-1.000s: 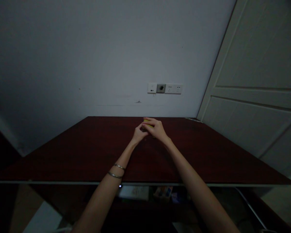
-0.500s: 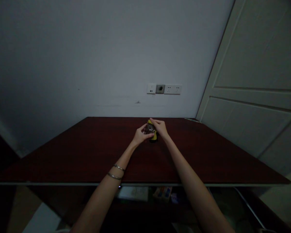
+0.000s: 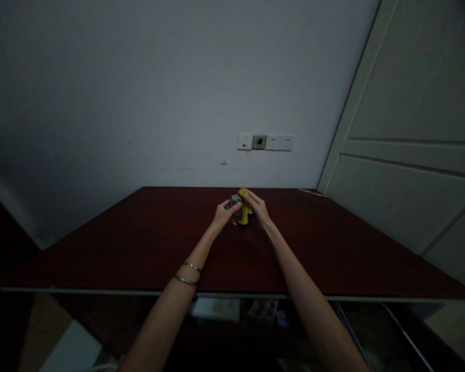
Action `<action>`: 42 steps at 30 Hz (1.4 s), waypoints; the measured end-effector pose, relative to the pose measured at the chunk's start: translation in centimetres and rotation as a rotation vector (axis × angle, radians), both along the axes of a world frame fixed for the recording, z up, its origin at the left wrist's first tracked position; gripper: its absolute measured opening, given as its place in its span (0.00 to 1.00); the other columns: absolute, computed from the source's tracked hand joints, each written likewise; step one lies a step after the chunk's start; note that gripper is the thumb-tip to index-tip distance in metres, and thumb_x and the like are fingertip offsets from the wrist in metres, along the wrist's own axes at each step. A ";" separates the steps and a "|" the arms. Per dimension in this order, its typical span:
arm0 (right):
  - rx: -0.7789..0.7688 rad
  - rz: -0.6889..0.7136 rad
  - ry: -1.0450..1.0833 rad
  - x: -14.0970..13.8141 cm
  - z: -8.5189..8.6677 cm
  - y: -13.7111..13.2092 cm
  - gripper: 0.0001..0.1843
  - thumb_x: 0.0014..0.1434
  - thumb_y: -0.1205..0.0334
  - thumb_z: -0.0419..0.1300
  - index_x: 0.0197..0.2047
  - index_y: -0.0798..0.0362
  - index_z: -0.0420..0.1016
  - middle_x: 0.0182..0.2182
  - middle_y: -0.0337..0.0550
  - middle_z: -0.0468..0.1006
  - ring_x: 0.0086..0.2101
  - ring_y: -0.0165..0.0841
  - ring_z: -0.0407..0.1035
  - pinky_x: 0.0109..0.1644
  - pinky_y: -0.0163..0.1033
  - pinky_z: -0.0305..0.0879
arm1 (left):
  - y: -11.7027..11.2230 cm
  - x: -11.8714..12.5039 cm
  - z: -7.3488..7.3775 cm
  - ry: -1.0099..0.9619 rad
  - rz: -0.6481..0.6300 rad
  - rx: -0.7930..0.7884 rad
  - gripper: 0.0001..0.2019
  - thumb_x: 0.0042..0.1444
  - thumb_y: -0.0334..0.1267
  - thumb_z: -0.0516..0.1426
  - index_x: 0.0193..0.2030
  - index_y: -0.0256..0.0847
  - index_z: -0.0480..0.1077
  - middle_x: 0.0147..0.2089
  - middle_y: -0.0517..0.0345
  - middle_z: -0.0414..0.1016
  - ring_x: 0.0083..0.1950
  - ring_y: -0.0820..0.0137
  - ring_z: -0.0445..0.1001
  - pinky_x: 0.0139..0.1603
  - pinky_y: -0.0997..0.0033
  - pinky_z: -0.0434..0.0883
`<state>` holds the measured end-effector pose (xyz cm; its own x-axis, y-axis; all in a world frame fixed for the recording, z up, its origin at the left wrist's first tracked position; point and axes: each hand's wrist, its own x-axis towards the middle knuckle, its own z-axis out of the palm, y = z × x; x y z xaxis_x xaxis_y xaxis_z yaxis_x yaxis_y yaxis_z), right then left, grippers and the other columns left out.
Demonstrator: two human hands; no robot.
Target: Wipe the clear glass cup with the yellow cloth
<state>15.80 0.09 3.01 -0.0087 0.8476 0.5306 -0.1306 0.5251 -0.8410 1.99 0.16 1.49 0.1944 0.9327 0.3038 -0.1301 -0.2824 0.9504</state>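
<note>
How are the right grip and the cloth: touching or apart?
Touching. In the head view, the right grip has its fingers on the upper part of the yellow cloth.

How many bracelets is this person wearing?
2, both around the left forearm: the wrist-side bracelet and, just behind it, the elbow-side bracelet. None shows on the right forearm.

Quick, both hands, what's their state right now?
Left hand: closed around a small shiny container.
Right hand: closed on a yellow cloth, against the container's side.
</note>
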 end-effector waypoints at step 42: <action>-0.253 -0.029 0.124 -0.2 -1.1 0.2 0.28 0.39 0.51 0.65 0.44 0.56 0.72 0.39 0.48 0.76 0.34 0.34 0.71 0.38 0.37 0.68 | 2.0 -1.1 -1.6 0.141 -0.048 0.165 0.45 0.32 0.40 0.67 0.59 0.39 0.54 0.49 0.46 0.65 0.36 0.74 0.70 0.37 0.72 0.68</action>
